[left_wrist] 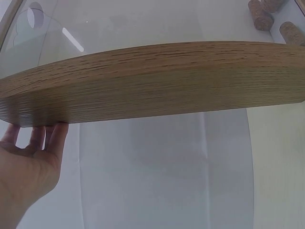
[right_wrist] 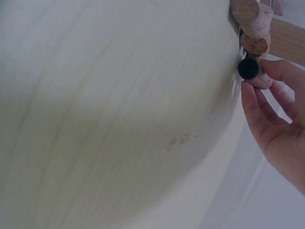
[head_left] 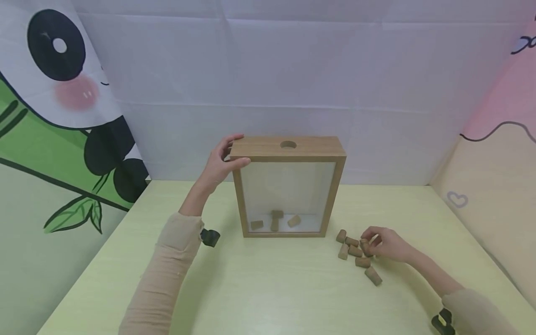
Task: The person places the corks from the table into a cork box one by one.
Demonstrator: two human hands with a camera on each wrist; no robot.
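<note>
A pale yellow-green table [head_left: 268, 288] fills the lower half of the head view, with a white backdrop behind it. A panda-and-bamboo cloth [head_left: 63, 116] hangs at the left.

Upright near the middle of the table stands a wooden shadow box [head_left: 289, 186], with a glass front and a round hole [head_left: 288, 144] in its top board. Three corks [head_left: 274, 221] lie on its floor behind the glass, one of them standing on end and the other two lying down.

The left hand [head_left: 219, 163] grips the box's top left corner. Its thumb lies along the front edge of the top board, and its fingers curl over the top and back. In the left wrist view the board's underside crosses the frame, with the fingers [left_wrist: 45, 136] pressed against it from behind.

To the right of the box, on the bare table, lies a loose cluster of corks [head_left: 356, 255] (about six, some touching). The right hand [head_left: 387, 244] rests on the table at the cluster's right edge, its fingertips curled round one cork [head_left: 366, 246]. The right wrist view shows that cork [right_wrist: 255, 76], dark at one end, pinched between fingertips [right_wrist: 279, 69] and thumb, with two neighbouring corks just beyond it.
</note>
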